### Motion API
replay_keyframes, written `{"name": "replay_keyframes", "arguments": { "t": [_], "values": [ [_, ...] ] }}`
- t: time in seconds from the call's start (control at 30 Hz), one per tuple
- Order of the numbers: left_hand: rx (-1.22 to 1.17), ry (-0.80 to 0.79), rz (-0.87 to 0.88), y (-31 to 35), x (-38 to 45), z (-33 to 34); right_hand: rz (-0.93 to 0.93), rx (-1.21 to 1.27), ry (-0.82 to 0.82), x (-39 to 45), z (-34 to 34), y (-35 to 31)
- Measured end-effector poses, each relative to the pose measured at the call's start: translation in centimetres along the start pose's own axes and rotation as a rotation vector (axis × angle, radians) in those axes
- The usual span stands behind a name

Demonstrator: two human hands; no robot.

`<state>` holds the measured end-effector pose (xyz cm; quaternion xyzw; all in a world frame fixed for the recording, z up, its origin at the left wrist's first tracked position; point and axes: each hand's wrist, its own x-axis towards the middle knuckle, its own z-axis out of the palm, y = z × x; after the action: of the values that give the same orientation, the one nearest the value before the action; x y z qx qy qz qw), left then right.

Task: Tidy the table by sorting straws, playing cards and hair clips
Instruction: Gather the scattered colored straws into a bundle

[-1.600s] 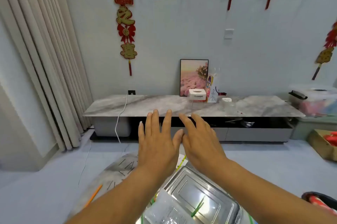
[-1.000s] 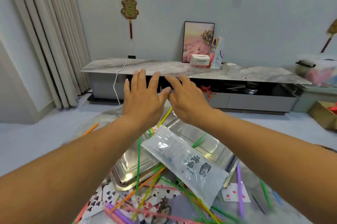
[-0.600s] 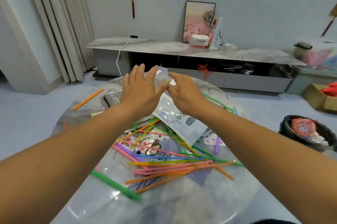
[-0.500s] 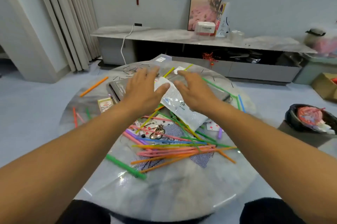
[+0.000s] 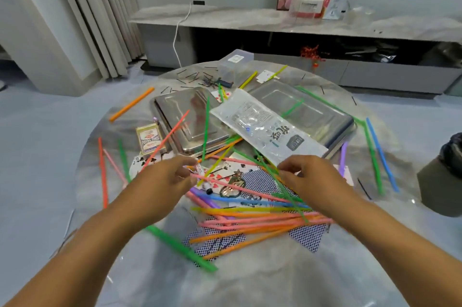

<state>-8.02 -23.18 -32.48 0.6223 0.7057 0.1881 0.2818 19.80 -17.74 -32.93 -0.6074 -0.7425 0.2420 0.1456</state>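
Several coloured straws point(image 5: 250, 216) lie heaped on the near half of the round marble table point(image 5: 250, 281), over blue-backed and face-up playing cards point(image 5: 307, 234). A metal hair clip point(image 5: 232, 186) lies among them. Black hair pins point(image 5: 200, 79) are scattered at the far edge. My left hand point(image 5: 162, 181) hovers at the pile's left with loosely curled fingers, its fingertips at the end of a pink straw. My right hand point(image 5: 307, 176) is at the pile's right, loosely curled beside a green straw. I see no firm hold in either hand.
Two steel trays, the left tray point(image 5: 190, 119) and the right tray point(image 5: 300, 104), sit behind the pile, with a clear plastic bag point(image 5: 267, 126) across them. A card box point(image 5: 148, 139) stands left of the trays and a clear plastic box point(image 5: 232, 64) at the far edge. A bin point(image 5: 450, 156) is on the floor to the right.
The view tilted down from the wall to the table. Both hands went from flat and spread above the trays to loosely curled, pulled back and lowered onto the straw pile.
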Motion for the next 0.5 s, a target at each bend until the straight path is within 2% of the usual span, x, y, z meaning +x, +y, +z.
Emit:
{"name": "replay_keyframes", "arguments": {
  "t": [0.2, 0.33, 0.5],
  "values": [
    [-0.038, -0.061, 0.011, 1.6, 2.1, 1.0, 0.008, 0.015, -0.075, 0.4, 1.5, 1.4],
    [-0.061, -0.024, 0.072, 1.9, 2.5, 0.7, -0.102, -0.129, -0.195, -0.1, 0.9, 0.0],
    [0.009, -0.035, 0.085, 1.1, 0.5, -0.8, -0.102, -0.209, -0.256, -1.9, 0.7, -1.6]
  ]
}}
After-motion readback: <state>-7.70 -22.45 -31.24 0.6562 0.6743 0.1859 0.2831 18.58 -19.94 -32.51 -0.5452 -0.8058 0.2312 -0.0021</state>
